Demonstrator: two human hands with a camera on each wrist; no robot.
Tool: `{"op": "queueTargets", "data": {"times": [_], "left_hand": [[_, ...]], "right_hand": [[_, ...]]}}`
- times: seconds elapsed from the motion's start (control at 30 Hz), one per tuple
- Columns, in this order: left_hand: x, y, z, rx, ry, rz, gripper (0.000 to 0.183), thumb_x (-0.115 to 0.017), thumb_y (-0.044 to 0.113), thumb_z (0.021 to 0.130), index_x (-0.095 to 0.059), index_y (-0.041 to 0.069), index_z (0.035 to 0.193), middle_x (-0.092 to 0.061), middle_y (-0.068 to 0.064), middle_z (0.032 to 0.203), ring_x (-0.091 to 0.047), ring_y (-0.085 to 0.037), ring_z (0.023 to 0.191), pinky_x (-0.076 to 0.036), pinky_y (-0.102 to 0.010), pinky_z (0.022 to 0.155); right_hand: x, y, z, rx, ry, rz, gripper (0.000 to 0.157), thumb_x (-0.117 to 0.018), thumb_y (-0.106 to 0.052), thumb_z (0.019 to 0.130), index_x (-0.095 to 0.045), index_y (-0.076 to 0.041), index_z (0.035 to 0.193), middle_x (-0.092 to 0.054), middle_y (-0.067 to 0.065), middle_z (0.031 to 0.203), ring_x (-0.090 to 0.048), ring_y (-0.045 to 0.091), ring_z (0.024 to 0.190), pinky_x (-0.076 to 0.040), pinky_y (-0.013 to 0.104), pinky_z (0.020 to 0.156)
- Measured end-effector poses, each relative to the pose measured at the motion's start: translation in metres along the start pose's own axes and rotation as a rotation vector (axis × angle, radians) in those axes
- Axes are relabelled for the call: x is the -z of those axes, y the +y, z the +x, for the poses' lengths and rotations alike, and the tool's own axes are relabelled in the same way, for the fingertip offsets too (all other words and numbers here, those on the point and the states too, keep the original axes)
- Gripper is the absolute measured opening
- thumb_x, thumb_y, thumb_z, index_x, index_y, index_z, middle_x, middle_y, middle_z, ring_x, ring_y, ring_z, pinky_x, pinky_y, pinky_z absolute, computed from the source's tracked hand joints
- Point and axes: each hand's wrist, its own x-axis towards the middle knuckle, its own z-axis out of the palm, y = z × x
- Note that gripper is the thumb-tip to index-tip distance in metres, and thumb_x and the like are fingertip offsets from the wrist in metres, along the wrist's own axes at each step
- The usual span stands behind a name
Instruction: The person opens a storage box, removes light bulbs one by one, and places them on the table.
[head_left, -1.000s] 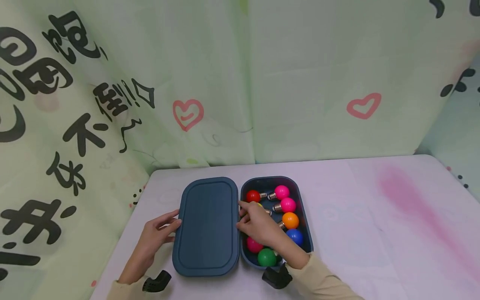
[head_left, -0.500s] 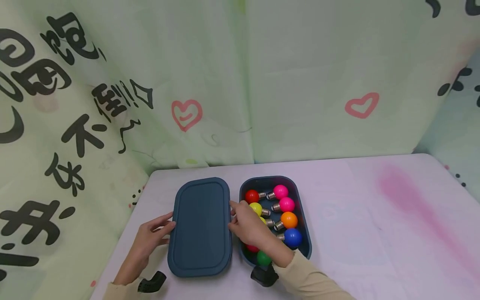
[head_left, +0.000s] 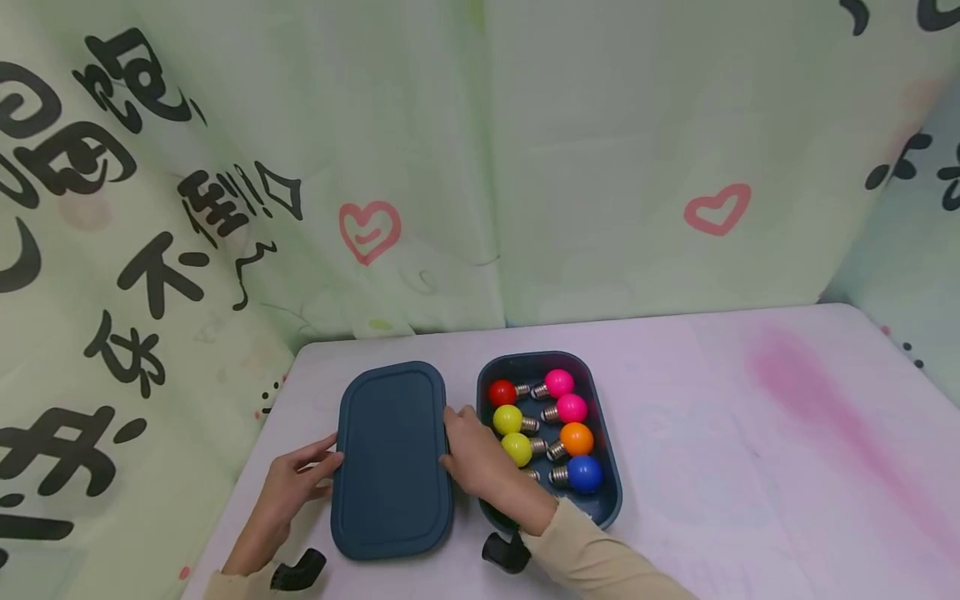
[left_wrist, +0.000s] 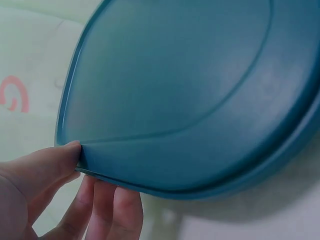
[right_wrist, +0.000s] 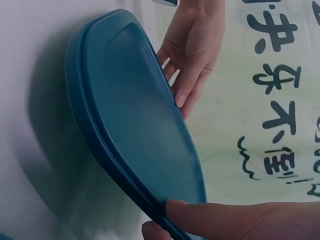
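Observation:
A dark blue rounded lid (head_left: pixel 390 458) is held between both hands in the head view. My left hand (head_left: pixel 288 492) pinches its left edge, thumb on top and fingers underneath, as the left wrist view shows. On the opposite edge, my right hand (head_left: pixel 483 458) grips with the thumb (right_wrist: pixel 225 217) over the rim and a finger below. The lid hangs over the table, its shadow showing in the right wrist view. Beside it sits a matching box (head_left: pixel 602 505) with colored light bulbs, including red (head_left: pixel 502 392), yellow (head_left: pixel 507 419), orange (head_left: pixel 577 438) and blue (head_left: pixel 584 473). My right forearm covers the box's near left corner.
The box stands upright on a table with a white cloth (head_left: pixel 697 467) bearing a pink smear (head_left: pixel 810 383). A printed curtain (head_left: pixel 585 167) hangs behind the table and along its left side. Black wrist mounts (head_left: pixel 298 570) sit below both hands.
The lid has moved left together with both hands, from right beside the box to a wider gap. More yellow bulbs now show, while my right arm covers the green one.

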Motion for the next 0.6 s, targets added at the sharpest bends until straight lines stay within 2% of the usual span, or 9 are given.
{"op": "queueTargets", "data": {"times": [0.2, 0.6], "left_hand": [[0.003, -0.008, 0.003, 0.017, 0.009, 0.011, 0.054, -0.071, 0.023, 0.093, -0.054, 0.006, 0.142, -0.068, -0.007, 0.107, -0.065, -0.007, 0.084, -0.060, -0.027, 0.070], [0.005, -0.020, 0.007, 0.027, 0.017, 0.044, 0.051, -0.070, 0.016, 0.093, -0.054, -0.001, 0.139, -0.070, -0.005, 0.096, -0.064, -0.008, 0.079, -0.060, -0.025, 0.066]], "right_hand": [[-0.006, -0.006, 0.003, -0.018, -0.035, -0.024, 0.056, -0.073, -0.006, 0.089, -0.048, 0.010, 0.137, -0.054, 0.027, 0.124, -0.065, 0.031, 0.090, -0.060, 0.043, 0.086], [-0.009, -0.014, 0.006, -0.011, -0.041, -0.035, 0.044, -0.071, 0.002, 0.087, -0.053, 0.014, 0.126, -0.056, 0.026, 0.110, -0.058, 0.026, 0.070, -0.060, 0.034, 0.068]]}}
